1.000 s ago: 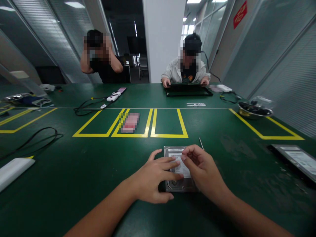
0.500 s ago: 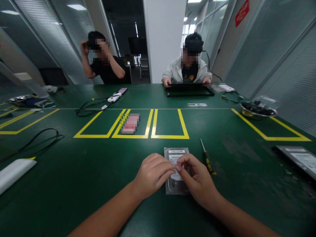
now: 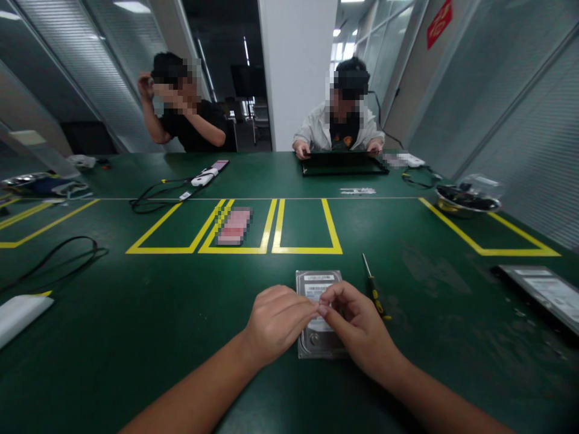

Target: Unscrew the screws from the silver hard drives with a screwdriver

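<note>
A silver hard drive [image 3: 316, 345] with a white label lies flat on the green table, partly covered by my hands. Over its left side, my left hand [image 3: 278, 316] is closed in a pinch. My right hand [image 3: 355, 319] pinches too, above the drive's right side. The fingertips of both hands meet over the label; anything between them is too small or hidden to make out. Just right of the drive lies a screwdriver [image 3: 374, 289] with a black and yellow handle, its shaft pointing away from me.
Yellow tape outlines [image 3: 307, 250] mark the table, one around a pinkish, pixelated phone-like object [image 3: 234, 226]. Another drive [image 3: 543, 295] lies at right, below a metal bowl [image 3: 468, 199]. A white device [image 3: 22, 316] lies at left. Across the table, one person holds a black panel [image 3: 346, 164]; another raises both hands.
My view has turned slightly right, so the scene sits a little further left. My fingertips stay together over the drive. The person across at left has shifted their raised hands.
</note>
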Demonstrator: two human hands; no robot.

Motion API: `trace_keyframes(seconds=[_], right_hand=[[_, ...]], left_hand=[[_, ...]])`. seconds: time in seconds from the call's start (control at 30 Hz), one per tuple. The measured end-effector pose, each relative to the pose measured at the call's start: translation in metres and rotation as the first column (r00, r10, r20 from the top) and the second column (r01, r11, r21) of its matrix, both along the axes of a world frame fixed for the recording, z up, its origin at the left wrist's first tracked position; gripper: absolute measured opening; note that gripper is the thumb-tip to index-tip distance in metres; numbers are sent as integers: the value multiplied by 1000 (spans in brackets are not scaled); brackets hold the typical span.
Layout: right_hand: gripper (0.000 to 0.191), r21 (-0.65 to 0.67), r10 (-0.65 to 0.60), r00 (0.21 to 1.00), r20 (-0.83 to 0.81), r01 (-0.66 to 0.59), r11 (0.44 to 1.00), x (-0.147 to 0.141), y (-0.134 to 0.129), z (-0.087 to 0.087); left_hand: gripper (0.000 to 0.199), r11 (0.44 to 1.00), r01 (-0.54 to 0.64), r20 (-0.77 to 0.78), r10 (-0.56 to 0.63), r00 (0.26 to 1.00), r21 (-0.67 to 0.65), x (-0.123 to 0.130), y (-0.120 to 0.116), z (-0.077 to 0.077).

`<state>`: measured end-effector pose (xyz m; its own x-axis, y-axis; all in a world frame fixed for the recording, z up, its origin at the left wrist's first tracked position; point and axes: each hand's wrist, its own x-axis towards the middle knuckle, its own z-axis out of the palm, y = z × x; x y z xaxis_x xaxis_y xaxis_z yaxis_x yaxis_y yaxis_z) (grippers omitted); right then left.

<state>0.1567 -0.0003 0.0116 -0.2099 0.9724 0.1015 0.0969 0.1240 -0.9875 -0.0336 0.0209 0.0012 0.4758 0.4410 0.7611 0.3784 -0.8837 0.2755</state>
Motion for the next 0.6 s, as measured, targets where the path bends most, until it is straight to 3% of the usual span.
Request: trace_keyframes(seconds=[0.27, 0.43, 0.6], right_hand=[[22, -88, -17, 986, -163, 3, 996, 0, 3, -2], [24, -43, -5, 1000, -23, 4, 999, 6, 3, -9], [20, 63, 43, 985, 164, -54, 997, 11, 4, -11]], left_hand=[[18, 998, -56, -59, 56, 997, 2, -1, 5, -3], [6, 993, -66, -16, 65, 998, -95, 0, 6, 0], [8, 985, -64, 52, 73, 996, -157, -2, 7, 1]])
